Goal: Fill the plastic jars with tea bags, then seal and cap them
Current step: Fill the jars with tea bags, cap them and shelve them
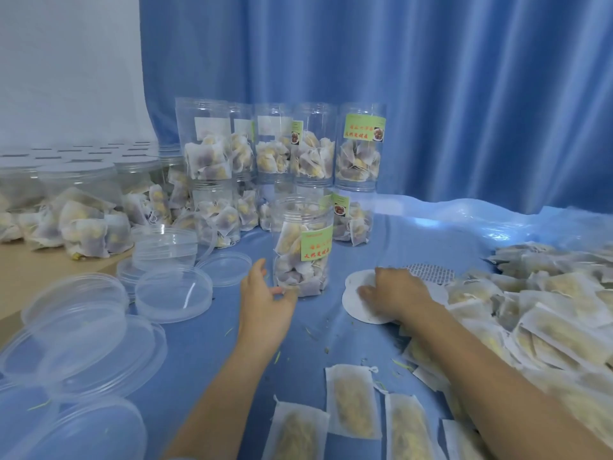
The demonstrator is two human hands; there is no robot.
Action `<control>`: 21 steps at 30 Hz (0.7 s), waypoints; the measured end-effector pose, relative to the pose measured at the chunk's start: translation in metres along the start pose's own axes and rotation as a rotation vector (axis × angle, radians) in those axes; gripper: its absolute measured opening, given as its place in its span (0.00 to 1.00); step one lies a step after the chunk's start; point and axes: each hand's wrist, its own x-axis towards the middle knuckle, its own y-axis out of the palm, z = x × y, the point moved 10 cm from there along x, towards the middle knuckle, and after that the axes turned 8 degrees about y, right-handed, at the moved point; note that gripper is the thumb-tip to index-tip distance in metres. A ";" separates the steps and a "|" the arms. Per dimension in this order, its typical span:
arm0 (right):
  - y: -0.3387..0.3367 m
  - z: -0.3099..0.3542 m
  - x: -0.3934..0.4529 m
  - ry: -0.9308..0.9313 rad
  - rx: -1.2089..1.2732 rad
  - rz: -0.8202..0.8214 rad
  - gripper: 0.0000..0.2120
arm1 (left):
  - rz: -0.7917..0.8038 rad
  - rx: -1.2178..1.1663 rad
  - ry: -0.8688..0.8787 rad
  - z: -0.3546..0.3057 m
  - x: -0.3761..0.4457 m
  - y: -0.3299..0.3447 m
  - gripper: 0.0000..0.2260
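Blue sheet [414,234] is covering the counter before blue curtains [431,94]; left grip [262,300] is hovering loose beside one uncapped jar [303,247], right grip [394,293] is pressing flat on one seal disc [356,305].

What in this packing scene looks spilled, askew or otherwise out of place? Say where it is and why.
Small greenish crumbs lie scattered on the blue sheet between the forearms, like spilled tea filling. At the left, clear lids lie overlapping and tilted, not neatly stacked. The open jar stands upright; nothing looks damaged.
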 end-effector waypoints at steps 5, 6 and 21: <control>-0.019 0.013 -0.002 -0.110 -0.208 -0.161 0.12 | -0.102 0.169 0.071 -0.002 0.003 -0.021 0.22; -0.025 0.022 -0.006 -0.177 -0.265 -0.214 0.11 | -0.139 0.244 0.104 -0.005 0.003 -0.028 0.21; -0.073 0.042 -0.045 -0.320 0.889 -0.185 0.14 | -0.214 1.047 -0.095 0.022 0.001 -0.076 0.18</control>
